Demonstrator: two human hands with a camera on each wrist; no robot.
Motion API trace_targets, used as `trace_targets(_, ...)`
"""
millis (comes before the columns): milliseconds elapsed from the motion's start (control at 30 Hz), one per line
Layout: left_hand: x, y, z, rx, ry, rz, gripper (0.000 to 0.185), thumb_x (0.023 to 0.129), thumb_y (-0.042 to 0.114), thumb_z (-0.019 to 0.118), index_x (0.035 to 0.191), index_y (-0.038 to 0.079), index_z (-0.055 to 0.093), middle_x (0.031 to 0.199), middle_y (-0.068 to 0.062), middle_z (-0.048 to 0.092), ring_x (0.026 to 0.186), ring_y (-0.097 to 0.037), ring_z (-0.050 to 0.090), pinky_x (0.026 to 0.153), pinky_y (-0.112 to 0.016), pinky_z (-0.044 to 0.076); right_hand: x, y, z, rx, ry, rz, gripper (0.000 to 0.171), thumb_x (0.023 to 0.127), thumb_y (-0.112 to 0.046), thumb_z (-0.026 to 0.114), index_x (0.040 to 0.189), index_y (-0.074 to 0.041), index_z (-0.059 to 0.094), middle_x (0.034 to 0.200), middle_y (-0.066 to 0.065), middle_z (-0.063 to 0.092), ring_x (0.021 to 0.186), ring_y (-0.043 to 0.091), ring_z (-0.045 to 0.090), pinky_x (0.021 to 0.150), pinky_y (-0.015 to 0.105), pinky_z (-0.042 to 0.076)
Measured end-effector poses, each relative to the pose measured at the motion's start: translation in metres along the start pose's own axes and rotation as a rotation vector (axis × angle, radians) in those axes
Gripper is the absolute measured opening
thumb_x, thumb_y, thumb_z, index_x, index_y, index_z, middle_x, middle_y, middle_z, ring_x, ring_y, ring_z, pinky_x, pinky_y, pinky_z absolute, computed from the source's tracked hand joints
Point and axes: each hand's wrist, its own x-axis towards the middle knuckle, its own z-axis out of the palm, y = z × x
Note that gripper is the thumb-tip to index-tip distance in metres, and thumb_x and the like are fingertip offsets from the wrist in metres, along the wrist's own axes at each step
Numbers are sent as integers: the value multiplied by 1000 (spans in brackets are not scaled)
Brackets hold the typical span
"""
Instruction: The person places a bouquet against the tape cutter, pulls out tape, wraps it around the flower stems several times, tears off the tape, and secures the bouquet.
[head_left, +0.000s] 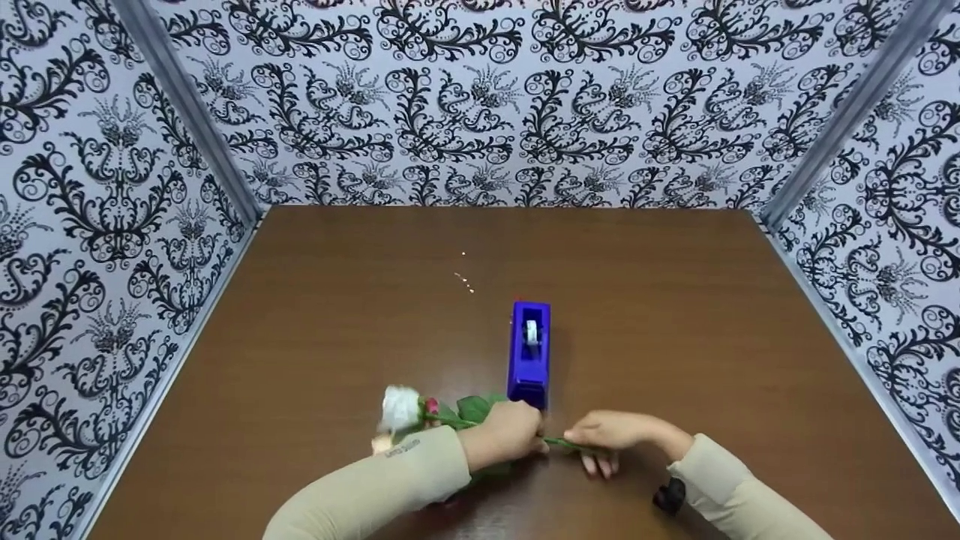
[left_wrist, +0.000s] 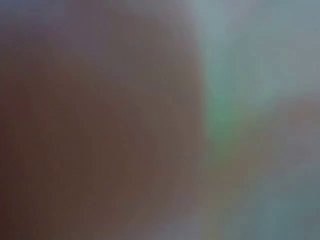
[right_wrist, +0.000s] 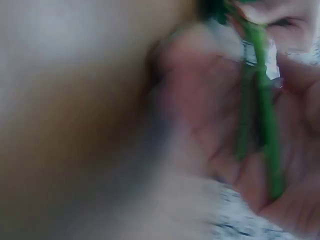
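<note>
Near the front of the table, my left hand [head_left: 506, 433] grips a small bunch of artificial-looking flowers by their green stems. A white rose [head_left: 400, 409], a pinkish-red bud [head_left: 431, 406] and a peach bloom [head_left: 382, 444] stick out to the left, with green leaves [head_left: 474, 409] beside them. Farther right, my right hand [head_left: 619, 433] holds the stem ends between thumb and fingers. Two green stems [right_wrist: 267, 125] lie across its fingers in the right wrist view. The left wrist view is a blur of skin and a green streak.
A blue-purple tape dispenser [head_left: 530, 364] with a roll of tape [head_left: 532, 332] stands just beyond my left hand. Tiny pale specks [head_left: 465, 282] show farther back on the brown table [head_left: 337, 300]. Patterned walls [head_left: 487, 112] enclose the back and both sides.
</note>
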Motion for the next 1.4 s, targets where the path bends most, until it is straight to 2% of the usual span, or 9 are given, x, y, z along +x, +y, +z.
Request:
trace_targets(133, -5, 4, 2, 126, 58, -30, 27, 78, 42, 67, 67, 17, 68, 64, 3, 64, 58, -12, 60, 49, -27, 48, 5, 10, -2, 88, -86, -69, 37, 99, -20, 37, 96, 11, 57, 58, 23, 54, 41, 2, 47, 39, 19, 40)
trace_targets(400, -17, 7, 6, 411, 317, 15, 24, 73, 31, 68, 57, 20, 54, 53, 6, 56, 46, -9, 53, 38, -25, 41, 5, 18, 7, 34, 37, -232, 26, 96, -15, 45, 105, 6, 59, 66, 25, 58, 53, -1, 53, 49, 19, 47)
trace_targets(567, -19, 4, 7, 496, 366, 36, 22, 70, 28, 69, 56, 22, 54, 52, 8, 55, 45, -6, 52, 37, -24, 41, 6, 19, 13, -107, 162, -292, 23, 95, -13, 46, 106, 2, 60, 63, 13, 54, 53, -5, 44, 46, 16, 41)
trace_targets(667, -16, 0, -1, 361, 273, 8, 25, 71, 32, 72, 55, 20, 56, 55, 5, 58, 47, -10, 55, 38, -26, 42, 7, 18, 14, -290, 247, -367, 21, 94, -11, 48, 107, 0, 61, 71, 8, 60, 64, -4, 48, 55, 17, 44)
trace_targets(867, -7, -9, -29, -62, -70, -48, 22, 78, 36, 70, 71, 15, 69, 70, 2, 65, 60, -12, 58, 50, -29, 46, 5, 15, 15, -666, 440, -542, 13, 88, -8, 57, 100, -6, 60, 86, 1, 66, 74, 4, 58, 63, 23, 47)
trace_targets(967, -4, -7, -37, -83, -185, -66, 17, 81, 32, 67, 81, 16, 71, 76, 3, 67, 65, -11, 58, 56, -28, 47, 6, 13, 16, -803, 540, -593, 15, 83, -8, 62, 98, -7, 58, 83, -2, 64, 70, 5, 59, 58, 22, 46)
trace_targets(1067, -3, 0, -40, 23, -220, -98, 21, 82, 34, 66, 81, 14, 70, 77, 2, 66, 66, -11, 59, 57, -28, 48, 8, 12, 19, -912, 630, -634, 21, 78, -6, 67, 97, -7, 57, 81, -3, 62, 67, 6, 60, 55, 21, 46)
trace_targets(1233, -11, 13, -29, 485, 29, -102, 15, 80, 30, 66, 72, 18, 66, 70, 3, 60, 62, -8, 57, 50, -24, 47, 12, 10, 23, -1015, 722, -621, 14, 82, -10, 65, 94, -8, 56, 77, -6, 58, 61, 3, 56, 50, 19, 44)
trace_targets(1400, -20, 18, -9, 727, 258, -82, 8, 79, 28, 65, 71, 24, 66, 69, 6, 51, 56, -4, 48, 45, -21, 41, 12, 6, 18, -710, 544, -369, 15, 91, -23, 55, 86, -9, 59, 73, -6, 57, 63, 2, 51, 55, 22, 44)
